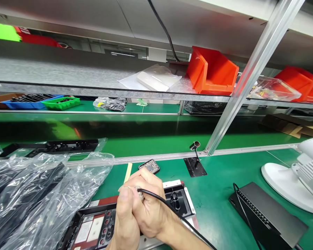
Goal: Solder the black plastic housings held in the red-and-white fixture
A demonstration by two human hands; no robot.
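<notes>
In the head view my right hand (150, 205) is closed round a corded tool whose body is hidden by my fingers. Only its metal cable end (140, 195) and a black cable (169, 209) show, the cable running down along my forearm. My left hand (126, 217) is closed too, thumb up, pressed against the right; what it grips is hidden. Both hands are over a black moulded frame (78, 217) with dark red and white parts. Another section of black housing (181, 201) shows to the right of my hands. Behind them lies a small black tray of screws (151, 167).
Clear plastic bags with dark parts (41, 194) cover the left side. A small metal stand (195, 166) stands behind, near an upright post (240, 93). To the right are a black box (266, 215) and a white base (284, 184). Red bins (211, 73) sit on the shelf above.
</notes>
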